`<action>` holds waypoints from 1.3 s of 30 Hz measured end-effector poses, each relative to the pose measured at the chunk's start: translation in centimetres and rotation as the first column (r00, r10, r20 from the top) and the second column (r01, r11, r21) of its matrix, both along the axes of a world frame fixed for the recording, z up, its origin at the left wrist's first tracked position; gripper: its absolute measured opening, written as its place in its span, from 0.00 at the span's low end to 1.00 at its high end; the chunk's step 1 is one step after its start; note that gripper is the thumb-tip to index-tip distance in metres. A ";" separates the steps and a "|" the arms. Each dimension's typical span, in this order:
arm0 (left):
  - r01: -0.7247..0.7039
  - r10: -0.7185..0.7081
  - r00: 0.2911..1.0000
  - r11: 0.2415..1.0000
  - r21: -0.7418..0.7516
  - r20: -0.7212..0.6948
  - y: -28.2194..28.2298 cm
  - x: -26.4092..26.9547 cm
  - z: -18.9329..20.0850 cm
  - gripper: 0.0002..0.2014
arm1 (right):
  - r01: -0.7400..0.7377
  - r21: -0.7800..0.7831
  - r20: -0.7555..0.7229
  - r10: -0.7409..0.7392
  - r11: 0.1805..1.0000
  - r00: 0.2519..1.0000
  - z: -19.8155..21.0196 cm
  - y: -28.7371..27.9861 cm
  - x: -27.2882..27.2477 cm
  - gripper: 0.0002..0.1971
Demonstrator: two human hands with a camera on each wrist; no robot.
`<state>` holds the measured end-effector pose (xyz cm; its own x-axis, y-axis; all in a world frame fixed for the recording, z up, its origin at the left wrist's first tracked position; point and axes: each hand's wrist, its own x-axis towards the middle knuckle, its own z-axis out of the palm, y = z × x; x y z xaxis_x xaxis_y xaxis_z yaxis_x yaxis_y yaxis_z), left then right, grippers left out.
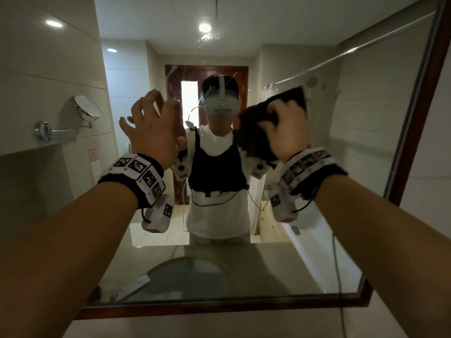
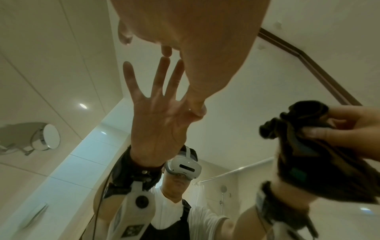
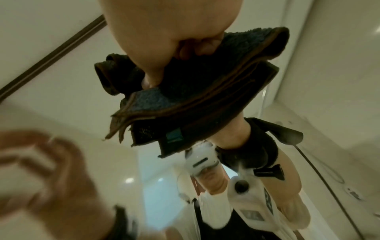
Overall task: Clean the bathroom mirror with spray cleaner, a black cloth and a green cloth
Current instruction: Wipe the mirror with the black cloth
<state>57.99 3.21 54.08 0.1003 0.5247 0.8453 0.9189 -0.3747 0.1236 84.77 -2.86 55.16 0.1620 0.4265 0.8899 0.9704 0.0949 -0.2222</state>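
Note:
The wood-framed bathroom mirror (image 1: pixel 361 147) fills the head view. My left hand (image 1: pixel 156 123) is raised left of centre with its fingers spread and empty. In the left wrist view the left hand (image 2: pixel 185 32) meets its own reflection, fingertips and thumb touching the glass. My right hand (image 1: pixel 285 128) grips a folded black cloth (image 1: pixel 256 128) and holds it at the glass, right of centre. The right wrist view shows the right hand (image 3: pixel 164 32) curled round the black cloth (image 3: pixel 195 97), which has a small teal label. No spray bottle or green cloth is in view.
A round swivel mirror (image 1: pixel 86 111) juts from the left tiled wall. The mirror's wooden frame (image 1: pixel 219 307) runs along the bottom and up the right side. Below it lies the pale counter (image 1: pixel 219 325). A thin cable (image 1: pixel 339 276) hangs at lower right. The glass reflects a person wearing a headset.

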 end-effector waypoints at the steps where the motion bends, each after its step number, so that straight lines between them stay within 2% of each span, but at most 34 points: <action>1: 0.001 -0.001 1.000 1.000 -0.003 0.002 0.1 0.0 0.0 0.41 | 0.001 0.044 -0.072 0.003 0.999 0.997 0.8 -0.2 0.9 0.13; 5: -0.017 0.017 1.000 1.000 -0.008 0.000 0.0 0.2 0.0 0.42 | 0.012 0.094 -0.159 0.003 0.995 0.987 1.3 -0.1 1.1 0.12; 7: -0.024 0.024 1.000 1.000 -0.007 -0.001 0.0 0.3 0.0 0.42 | 0.002 0.086 -0.130 0.009 0.996 0.992 0.4 0.4 -0.3 0.12; 10: -0.017 0.017 1.000 1.000 -0.002 -0.003 0.0 0.3 0.0 0.42 | -0.030 0.001 0.082 0.030 1.000 0.996 -2.1 1.4 -4.2 0.13; 12: -0.011 0.011 1.000 1.000 -0.012 -0.005 0.1 0.2 0.0 0.42 | -0.057 -0.037 0.234 0.064 0.998 0.970 -4.2 2.0 -6.8 0.11; 14: -0.008 0.008 1.000 1.000 -0.025 -0.008 0.0 0.1 0.0 0.43 | -0.064 -0.037 0.304 0.072 0.997 0.950 -5.2 2.2 -7.6 0.10; 17: -0.010 0.010 1.000 1.000 -0.022 -0.008 -0.1 0.1 0.0 0.42 | -0.053 -0.109 0.349 0.088 0.993 0.933 -4.0 1.7 -6.4 0.11; 19: -0.014 0.014 1.000 1.000 -0.019 -0.010 0.1 0.1 0.0 0.42 | -0.021 -0.087 0.268 0.043 0.996 0.963 -2.2 1.1 -4.5 0.13; 21: -0.022 0.021 1.000 1.000 -0.023 -0.010 0.2 0.0 0.0 0.42 | 0.000 0.015 0.098 -0.001 1.000 0.995 -0.2 0.6 -2.4 0.13; 23: -0.016 0.016 1.000 1.000 -0.025 -0.010 0.3 0.1 0.0 0.43 | -0.011 0.075 -0.063 0.016 0.997 0.998 1.5 0.4 -0.7 0.12; 27: -0.029 0.029 1.000 1.000 -0.005 -0.011 0.6 0.3 -0.3 0.45 | -0.012 0.098 -0.119 0.023 0.995 0.993 2.0 0.6 -0.6 0.12; 31: -0.032 0.032 0.999 0.999 -0.006 -0.005 0.6 0.3 -0.3 0.44 | -0.018 0.031 -0.006 0.019 0.999 1.000 -0.6 0.9 -2.1 0.13; 35: -0.016 0.016 1.000 1.000 -0.021 0.016 0.4 0.5 -0.3 0.43 | -0.016 0.011 0.196 0.014 1.000 0.981 -6.2 1.4 -4.6 0.11; 39: -0.012 0.012 1.000 0.999 -0.034 0.026 0.0 0.7 -0.5 0.43 | -0.011 -0.100 0.314 0.042 0.995 0.948 -10.1 1.4 -5.3 0.10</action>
<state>58.69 3.24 53.62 0.0718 0.5542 0.8293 0.9195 -0.3588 0.1602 79.45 -1.48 45.01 -0.1328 0.5126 0.8483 0.9897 0.1149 0.0855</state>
